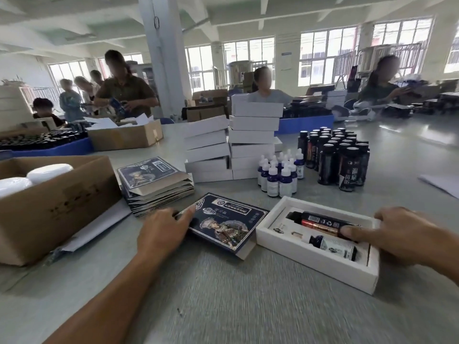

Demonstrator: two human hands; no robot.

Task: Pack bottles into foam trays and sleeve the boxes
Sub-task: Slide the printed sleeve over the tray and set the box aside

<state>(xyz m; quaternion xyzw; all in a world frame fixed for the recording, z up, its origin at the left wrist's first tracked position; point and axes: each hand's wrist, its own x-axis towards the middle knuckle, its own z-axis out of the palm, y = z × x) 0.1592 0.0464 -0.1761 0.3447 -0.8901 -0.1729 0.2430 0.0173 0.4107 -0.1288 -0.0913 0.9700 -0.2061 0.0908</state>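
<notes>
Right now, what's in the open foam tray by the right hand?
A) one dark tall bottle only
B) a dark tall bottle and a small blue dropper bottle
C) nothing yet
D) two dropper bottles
B: the foam tray holds a dark tall bottle lying in the far slot and a small blue dropper bottle in the near one, with the right hand touching the tall bottle's end.

A grey table (223, 294) carries an open white tray box (320, 266) near right, a dark printed sleeve (223, 227) beside it, sleeve stack (154, 184) and cardboard carton (49, 207) left, white boxes (233, 145), dropper bottles (280, 172) and black bottles (340, 157) farther back.
</notes>
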